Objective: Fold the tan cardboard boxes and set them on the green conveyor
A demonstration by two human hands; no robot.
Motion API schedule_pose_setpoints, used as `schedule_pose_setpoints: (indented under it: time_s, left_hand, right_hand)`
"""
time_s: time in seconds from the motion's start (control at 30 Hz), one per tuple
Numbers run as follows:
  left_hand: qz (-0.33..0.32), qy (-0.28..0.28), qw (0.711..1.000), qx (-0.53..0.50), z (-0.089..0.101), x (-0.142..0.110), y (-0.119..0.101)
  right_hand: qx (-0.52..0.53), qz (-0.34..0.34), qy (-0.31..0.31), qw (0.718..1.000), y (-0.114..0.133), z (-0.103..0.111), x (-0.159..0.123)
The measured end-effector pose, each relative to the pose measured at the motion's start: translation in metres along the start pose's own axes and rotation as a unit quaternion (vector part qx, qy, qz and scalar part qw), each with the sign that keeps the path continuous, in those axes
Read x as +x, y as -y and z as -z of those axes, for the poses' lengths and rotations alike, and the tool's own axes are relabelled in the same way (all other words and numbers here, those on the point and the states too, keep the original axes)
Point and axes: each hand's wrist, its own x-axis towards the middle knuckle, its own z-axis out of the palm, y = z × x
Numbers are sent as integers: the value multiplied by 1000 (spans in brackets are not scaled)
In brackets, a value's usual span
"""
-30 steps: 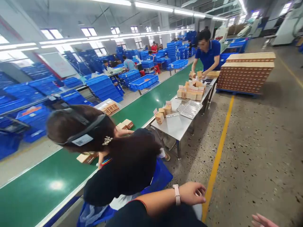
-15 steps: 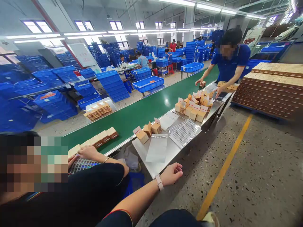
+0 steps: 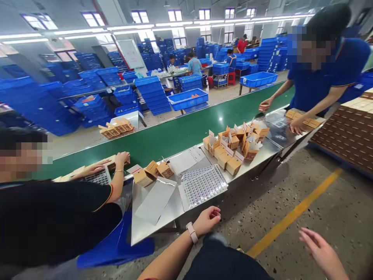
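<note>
Two empty hands beside the metal table

The gridded sheet (image 3: pixel 205 186) lies flat on the metal table (image 3: pixel 139 227), at twelve o'clock from the left hand (image 3: pixel 207 221) and apart from it. The left hand holds nothing; its fingers curl loosely over the floor, just off the table's near edge. The right hand (image 3: pixel 322 249), at between three and four o'clock from the left, is empty too, its fingers extended and touching nothing.

Compared with half a second ago, the table appears nearer and the right hand has come into view. The sheet now seems within easier reach, though neither hand has made contact.

Around the sheet, a flat pouch (image 3: pixel 157 200) lies at nine o'clock, three small cartons (image 3: pixel 152 170) at ten, and a crowd of open-flapped cartons (image 3: pixel 225 158) at two. Beyond, the green conveyor (image 3: pixel 180 132) runs behind the table. Farther out, a co-worker in blue (image 3: pixel 326 81) leans in at two o'clock; another in black (image 3: pixel 58 221) works at between eight and nine.
</note>
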Motion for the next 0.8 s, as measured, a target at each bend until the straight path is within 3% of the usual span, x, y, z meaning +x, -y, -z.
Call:
schedule_pose_setpoints:
  time_s: [0.1, 0.17, 0.27, 0.33, 0.4, 0.47, 0.53, 0.57, 0.67, 0.73, 0.8]
  left_hand:
    - [7, -67, 998, -18, 1, 10, -11]
    - [18, -109, 994, -25, 5, 19, -15]
    - [32, -125, 992, -8, 6, 40, -21]
    - [36, -89, 995, 12, -3, 63, -30]
    - [25, -11, 999, 18, -23, 91, -43]
    - [6, 74, 997, 9, -51, 126, -56]
    - [-9, 91, 996, 2, -85, 166, -67]
    - [-19, 52, 998, 4, -101, 189, -71]
    - [-78, -191, 978, 30, -143, 260, -72]
    - [-104, -326, 939, 36, -155, 303, -69]
    - [-137, -382, 913, 28, -155, 334, -63]
  right_hand:
    - [47, 80, 103, 990, 77, -36, 99]
    - [60, 136, 135, 980, 120, -62, 160]
    - [27, 179, 160, 970, 160, -96, 241]
    - [-11, 223, 169, 960, 169, -115, 284]
    - [-46, 274, 184, 943, 167, -130, 314]
    - [-65, 305, 208, 927, 159, -144, 330]
    - [-62, 308, 242, 918, 148, -156, 334]
    - [-55, 304, 260, 915, 143, -161, 334]
    - [-30, 304, 321, 896, 127, -173, 328]
    - [-17, 323, 382, 866, 117, -177, 324]
    - [-12, 360, 434, 826, 110, -179, 326]
